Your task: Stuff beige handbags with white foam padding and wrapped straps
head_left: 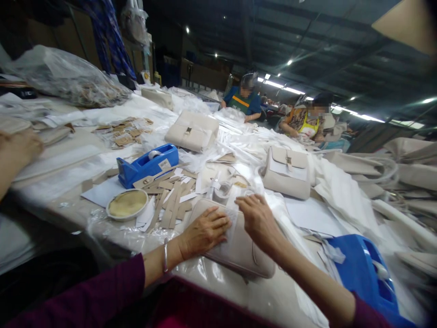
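Note:
A pale beige handbag (pixel 239 250) lies in front of me on the plastic-covered table, with its top edge away from me. My left hand (pixel 206 230) rests flat on its face, fingers stretched out. At the bag's upper edge, my right hand (pixel 257 218) has its fingers curled together beside a white wrapped strip (pixel 234 198). Whatever those fingertips pinch is hidden. Clear, tube-like wrapping (pixel 215 184) stands out beyond the bag's top, near the handle.
Left of the bag are a blue tape dispenser (pixel 148 166), a round dish (pixel 127 204) and loose beige strips (pixel 170 205). Two clasped bags (pixel 193 130) (pixel 287 171) stand farther back. Another blue dispenser (pixel 365 273) sits right. Another person's hand (pixel 18 152) is far left; two people work beyond.

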The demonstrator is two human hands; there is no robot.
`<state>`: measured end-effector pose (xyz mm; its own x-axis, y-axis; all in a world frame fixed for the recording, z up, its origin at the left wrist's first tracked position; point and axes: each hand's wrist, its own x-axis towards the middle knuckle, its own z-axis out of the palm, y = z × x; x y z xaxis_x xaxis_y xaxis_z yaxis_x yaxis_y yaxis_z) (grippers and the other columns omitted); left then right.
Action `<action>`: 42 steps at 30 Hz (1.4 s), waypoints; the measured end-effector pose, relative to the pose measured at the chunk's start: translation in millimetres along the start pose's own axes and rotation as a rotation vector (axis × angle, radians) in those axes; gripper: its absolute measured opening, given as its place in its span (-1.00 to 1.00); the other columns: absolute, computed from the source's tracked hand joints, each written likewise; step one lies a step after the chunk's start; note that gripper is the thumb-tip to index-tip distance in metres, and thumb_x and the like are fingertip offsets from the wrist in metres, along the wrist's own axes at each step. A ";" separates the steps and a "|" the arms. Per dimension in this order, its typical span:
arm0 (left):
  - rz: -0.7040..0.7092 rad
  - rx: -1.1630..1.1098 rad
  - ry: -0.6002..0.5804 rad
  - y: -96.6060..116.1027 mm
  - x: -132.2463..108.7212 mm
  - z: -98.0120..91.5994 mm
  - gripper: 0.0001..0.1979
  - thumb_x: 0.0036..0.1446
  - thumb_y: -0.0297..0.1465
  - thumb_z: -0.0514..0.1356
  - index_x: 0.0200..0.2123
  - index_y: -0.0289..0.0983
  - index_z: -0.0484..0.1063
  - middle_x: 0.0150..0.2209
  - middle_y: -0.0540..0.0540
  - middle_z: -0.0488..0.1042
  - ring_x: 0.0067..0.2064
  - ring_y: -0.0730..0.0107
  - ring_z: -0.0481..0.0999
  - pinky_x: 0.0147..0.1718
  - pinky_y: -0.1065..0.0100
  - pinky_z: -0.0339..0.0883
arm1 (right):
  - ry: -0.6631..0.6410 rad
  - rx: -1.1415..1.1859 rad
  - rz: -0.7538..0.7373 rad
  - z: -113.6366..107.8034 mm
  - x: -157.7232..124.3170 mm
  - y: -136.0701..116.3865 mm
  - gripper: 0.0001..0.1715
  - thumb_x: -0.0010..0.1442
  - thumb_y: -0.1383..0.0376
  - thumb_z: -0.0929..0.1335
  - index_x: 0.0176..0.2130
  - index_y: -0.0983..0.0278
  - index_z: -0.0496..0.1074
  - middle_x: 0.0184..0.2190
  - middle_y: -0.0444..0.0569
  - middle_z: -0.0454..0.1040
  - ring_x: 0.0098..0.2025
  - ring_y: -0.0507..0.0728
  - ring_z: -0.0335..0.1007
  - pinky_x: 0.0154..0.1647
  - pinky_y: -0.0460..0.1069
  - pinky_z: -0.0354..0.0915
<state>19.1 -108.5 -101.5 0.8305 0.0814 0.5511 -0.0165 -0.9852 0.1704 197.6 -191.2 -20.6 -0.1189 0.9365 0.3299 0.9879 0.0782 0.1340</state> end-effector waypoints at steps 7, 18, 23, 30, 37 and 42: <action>0.016 0.013 0.012 -0.8 0.1 1.3 -0.70 0.21 -0.35 0.14 0.02 -0.24 0.34 0.04 -0.12 0.44 0.20 0.24 0.26 0.25 0.05 0.02 | -0.039 0.076 0.034 42.9 -38.4 -26.6 -0.52 0.33 0.27 0.18 0.17 0.39 0.25 0.16 0.15 0.32 0.22 0.21 0.17 0.32 0.22 -0.20; -0.007 0.031 0.044 0.9 -2.6 -1.9 -0.63 0.18 -0.35 0.18 0.07 -0.23 0.32 0.01 -0.07 0.47 0.17 0.20 0.28 0.26 0.02 0.01 | 0.026 0.016 0.050 42.1 -22.2 0.1 -0.46 0.29 0.22 0.20 0.23 0.27 0.17 0.25 0.10 0.19 0.31 0.28 -0.02 0.31 0.32 -0.30; 0.030 0.033 0.013 3.0 -0.9 -5.7 -0.63 0.22 -0.39 0.13 0.10 -0.29 0.29 0.02 -0.15 0.46 0.23 0.21 0.23 0.27 -0.01 -0.03 | 0.231 0.137 0.337 28.6 -60.1 16.0 -0.54 0.25 0.38 0.17 0.12 0.21 0.30 0.20 0.04 0.27 0.19 0.22 0.16 0.21 0.24 -0.02; 0.043 0.041 -0.020 4.2 0.3 -5.0 -0.62 0.23 -0.39 0.10 0.11 -0.29 0.28 0.05 -0.18 0.44 0.24 0.16 0.22 0.24 -0.10 -0.05 | 0.080 0.224 0.154 20.6 -59.0 4.0 -0.36 0.10 0.56 0.14 0.13 0.26 0.30 0.16 -0.01 0.33 0.22 0.17 0.07 0.23 0.14 -0.06; 0.037 0.094 -0.029 10.2 5.5 -8.1 -0.64 0.19 -0.42 0.13 0.07 -0.26 0.34 0.00 -0.17 0.47 0.19 0.15 0.29 0.23 -0.09 -0.03 | -0.244 0.070 0.025 34.4 28.2 -7.7 -0.67 0.25 0.38 0.17 -0.24 0.30 0.50 -0.22 0.10 0.52 -0.02 0.23 0.32 0.23 0.23 -0.16; 0.089 0.129 -0.022 9.0 7.0 -6.8 -0.64 0.22 -0.44 0.08 0.09 -0.22 0.34 0.03 -0.16 0.46 0.17 0.17 0.33 0.21 -0.04 -0.01 | -0.230 0.138 -0.038 16.4 24.0 -0.3 -0.63 0.21 0.40 0.19 -0.04 0.22 0.41 -0.11 -0.01 0.49 -0.07 0.12 0.39 0.31 0.17 -0.31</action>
<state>20.9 -115.7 -90.6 0.8410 -0.0095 0.5410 -0.0205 -0.9997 0.0144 196.1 -163.1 -28.0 -0.1457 0.9839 0.1038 0.9893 0.1456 0.0081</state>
